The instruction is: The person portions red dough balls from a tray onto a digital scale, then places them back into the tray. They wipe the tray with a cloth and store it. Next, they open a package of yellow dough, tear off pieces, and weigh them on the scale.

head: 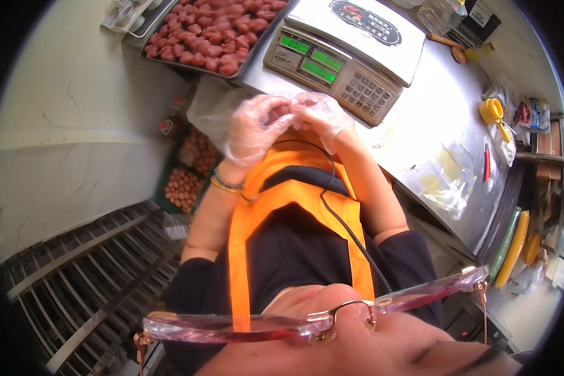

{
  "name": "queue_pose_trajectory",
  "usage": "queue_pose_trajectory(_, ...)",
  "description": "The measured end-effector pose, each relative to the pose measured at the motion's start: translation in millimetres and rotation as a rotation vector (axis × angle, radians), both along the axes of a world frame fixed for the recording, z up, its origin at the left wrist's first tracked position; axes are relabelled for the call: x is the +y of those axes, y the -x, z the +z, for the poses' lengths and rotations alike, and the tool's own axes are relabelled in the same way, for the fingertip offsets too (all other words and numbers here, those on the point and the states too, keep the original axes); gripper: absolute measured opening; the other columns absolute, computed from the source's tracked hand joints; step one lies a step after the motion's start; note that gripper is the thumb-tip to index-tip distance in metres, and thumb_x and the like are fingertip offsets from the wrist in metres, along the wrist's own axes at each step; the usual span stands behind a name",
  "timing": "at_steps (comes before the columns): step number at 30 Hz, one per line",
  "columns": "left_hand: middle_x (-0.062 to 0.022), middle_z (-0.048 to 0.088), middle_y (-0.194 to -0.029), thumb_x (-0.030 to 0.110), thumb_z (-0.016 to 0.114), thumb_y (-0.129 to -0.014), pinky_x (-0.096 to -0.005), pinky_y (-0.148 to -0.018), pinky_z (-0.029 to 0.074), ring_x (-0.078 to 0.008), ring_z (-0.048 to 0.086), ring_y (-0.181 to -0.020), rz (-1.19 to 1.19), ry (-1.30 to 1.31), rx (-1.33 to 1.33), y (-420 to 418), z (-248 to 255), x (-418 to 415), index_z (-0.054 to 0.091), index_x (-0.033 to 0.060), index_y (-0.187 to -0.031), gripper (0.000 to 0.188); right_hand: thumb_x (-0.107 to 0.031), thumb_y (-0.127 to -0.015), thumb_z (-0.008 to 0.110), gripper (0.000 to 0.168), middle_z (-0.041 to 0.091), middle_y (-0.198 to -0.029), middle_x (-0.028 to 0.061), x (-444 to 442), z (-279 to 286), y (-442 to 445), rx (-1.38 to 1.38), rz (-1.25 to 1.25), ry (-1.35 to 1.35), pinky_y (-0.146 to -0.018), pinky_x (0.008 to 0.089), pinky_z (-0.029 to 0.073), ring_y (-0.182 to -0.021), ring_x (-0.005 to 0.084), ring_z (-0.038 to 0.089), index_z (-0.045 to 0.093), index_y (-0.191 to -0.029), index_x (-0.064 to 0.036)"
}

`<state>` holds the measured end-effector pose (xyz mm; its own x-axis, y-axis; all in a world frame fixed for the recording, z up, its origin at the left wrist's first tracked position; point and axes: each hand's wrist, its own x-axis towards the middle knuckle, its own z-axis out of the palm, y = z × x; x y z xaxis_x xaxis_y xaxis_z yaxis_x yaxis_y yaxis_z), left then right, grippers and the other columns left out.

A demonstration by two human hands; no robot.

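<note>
My left hand (258, 127) and my right hand (322, 115), both in clear plastic gloves, meet in front of my orange apron (301, 188). Their fingertips come together around something small and reddish that is mostly hidden; which hand grips it I cannot tell. Just beyond them stands a digital price scale (329, 70) with lit green displays and a bare steel pan. A dark tray (242, 70) of many pinkish-red meat pieces (211, 35) lies beyond my left hand, at the upper left. A translucent plastic sheet or bag (211, 105) hangs beside my left wrist.
On the steel table (432, 127) at right lie a crumpled clear bag (451, 181), a red-handled tool (487, 162) and a yellow measuring cup (492, 113). A green crate of eggs (183, 188) stands low at left, near a slatted metal rack (89, 282). A black cable crosses my apron.
</note>
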<state>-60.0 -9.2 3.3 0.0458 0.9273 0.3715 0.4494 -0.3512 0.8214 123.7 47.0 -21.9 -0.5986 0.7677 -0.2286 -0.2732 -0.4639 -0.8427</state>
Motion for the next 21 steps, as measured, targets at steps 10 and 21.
queue_pose_trajectory(10,-0.0063,0.064,-0.122,0.019,0.058,-0.102,-0.0293,-0.101,0.047,-0.0152,0.059,-0.119,-0.242,0.360,-0.987,-49,20,82,0.058,0.0023,-0.130,0.033,-0.009,-0.094,0.067,0.010,0.065,-0.095,0.0087,-16,-9,-67,0.545,-0.304,0.331,-0.072,0.0195,0.059,-0.083,0.0135,0.064,0.058,-0.093,-0.005)
queue_pose_trajectory(21,-0.0208,0.045,-0.150,0.036,0.033,-0.110,-0.0407,-0.121,0.030,-0.0298,0.041,-0.141,-0.229,0.273,-0.905,-111,30,161,0.044,-0.0052,-0.142,0.054,-0.034,-0.102,0.060,0.030,0.054,-0.072,0.0019,-11,-29,-149,0.707,-0.222,0.141,-0.051,0.0242,0.043,-0.058,0.0133,0.050,0.056,-0.085,-0.009)
